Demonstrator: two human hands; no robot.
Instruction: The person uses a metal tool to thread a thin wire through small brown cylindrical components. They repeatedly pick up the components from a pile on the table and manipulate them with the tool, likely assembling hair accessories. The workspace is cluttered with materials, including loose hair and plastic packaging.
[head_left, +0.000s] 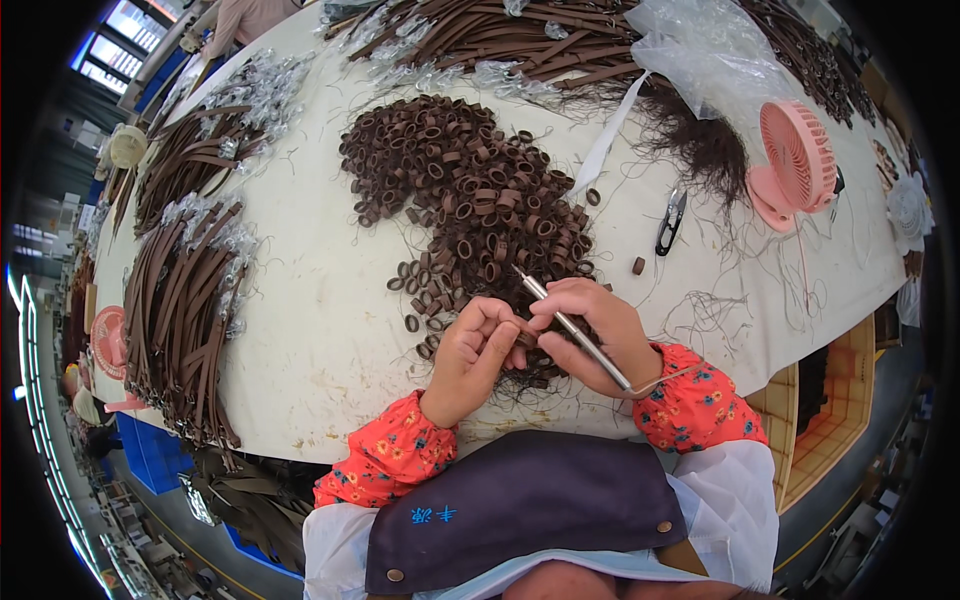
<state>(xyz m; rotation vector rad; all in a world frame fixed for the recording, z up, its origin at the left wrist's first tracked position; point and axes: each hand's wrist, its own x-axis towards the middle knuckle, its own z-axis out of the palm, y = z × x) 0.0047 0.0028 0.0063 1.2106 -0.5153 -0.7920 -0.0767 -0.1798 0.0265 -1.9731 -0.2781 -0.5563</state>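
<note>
My left hand (465, 355) pinches a small brown strap loop (525, 338) between thumb and fingertips. Close beside it, my right hand (608, 328) is closed around a slim silver pen-shaped tool (580, 338), whose thin tip points away from me toward the pile. A pale cord (665, 380) trails from the tool's rear end over my right cuff. The right fingertips are at the held loop; whether they grip it too I cannot tell. Just beyond both hands lies a large heap of similar brown loops (485, 195), with loose dark threads among them.
Black thread snips (671, 222) and a single loop (638, 265) lie right of the heap. A pink fan (795, 160) stands farther right. Brown straps (185, 320) in clear plastic are stacked left, with more straps (500, 35) and plastic film (710, 55) at the far side.
</note>
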